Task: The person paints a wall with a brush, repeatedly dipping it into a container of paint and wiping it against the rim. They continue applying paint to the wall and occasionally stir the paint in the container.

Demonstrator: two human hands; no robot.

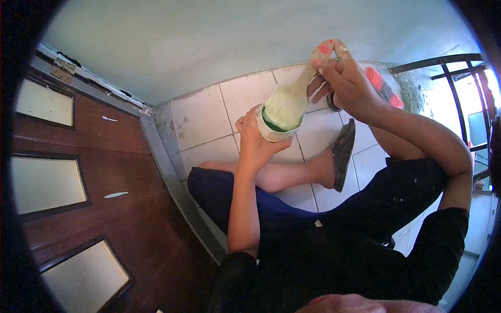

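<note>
My left hand (254,140) is wrapped round a small paint-smeared cup (275,136) with a green inside. Pinched in my right hand (339,75) is the handle of a wide paintbrush (295,99), coated in pale green paint. Its bristles point down into the mouth of the cup, against the inner wall. Red and pale paint marks show near the end of the handle and on my right fingers. How much paint the cup holds is hidden by the brush.
A pale green wall (198,47) rises beyond white floor tiles (201,112). On the left stands a brown door (104,156) with light panels and a grey frame (167,182). A dark sandal (343,156) is on my foot. Black metal railing (449,68) and a red-and-grey item (383,86) are at right.
</note>
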